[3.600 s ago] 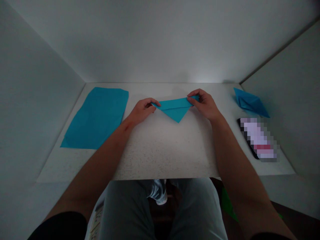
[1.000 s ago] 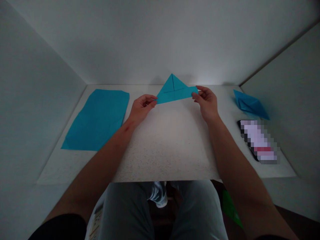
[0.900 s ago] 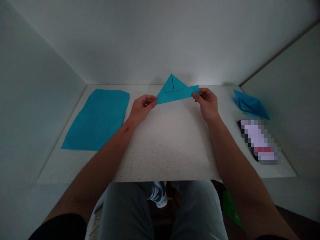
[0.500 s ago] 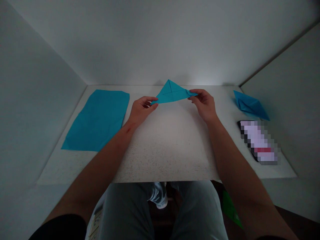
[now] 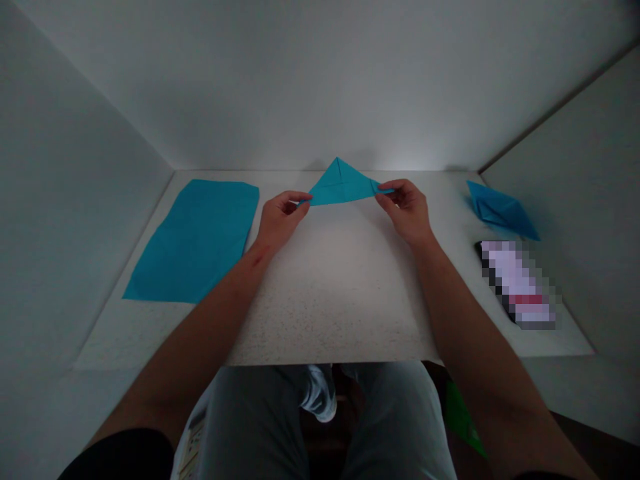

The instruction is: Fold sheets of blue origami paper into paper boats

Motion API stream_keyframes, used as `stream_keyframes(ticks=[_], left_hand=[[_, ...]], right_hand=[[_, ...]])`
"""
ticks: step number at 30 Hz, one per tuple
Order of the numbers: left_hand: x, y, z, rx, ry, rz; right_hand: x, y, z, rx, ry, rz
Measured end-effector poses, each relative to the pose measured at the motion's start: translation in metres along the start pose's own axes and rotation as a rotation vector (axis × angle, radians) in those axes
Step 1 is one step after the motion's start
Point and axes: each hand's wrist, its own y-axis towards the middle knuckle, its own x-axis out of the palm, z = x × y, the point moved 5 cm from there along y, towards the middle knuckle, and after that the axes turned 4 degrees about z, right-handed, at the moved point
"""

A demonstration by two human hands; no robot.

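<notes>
A blue paper folded into a triangle (image 5: 340, 187) is held over the far middle of the white speckled table (image 5: 325, 293), its point away from me. My left hand (image 5: 278, 220) pinches its left corner between thumb and fingers. My right hand (image 5: 407, 210) pinches its right corner the same way. Both forearms reach in from the near edge.
A stack of flat blue paper sheets (image 5: 196, 238) lies at the left of the table. A finished folded blue paper shape (image 5: 500, 209) sits at the far right, with a phone (image 5: 517, 283) in front of it. White walls enclose the table on three sides.
The folded paper was turned over from pointing toward me to pointing away. In the last second it has tilted flatter and come down a little, and my right hand's grip has shifted at the corner.
</notes>
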Motion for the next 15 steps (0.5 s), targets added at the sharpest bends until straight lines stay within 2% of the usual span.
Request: stream_keyframes(ticks=[9, 15], left_hand=[[0.0019, 0.0009, 0.0017, 0.021, -0.005, 0.008], [0.0030, 0.0016, 0.0006, 0.028, -0.022, 0.017]], right_hand=[[0.0033, -0.0026, -0.0020, -0.025, -0.054, -0.014], [0.0012, -0.0019, 0.0021, -0.026, -0.082, 0.037]])
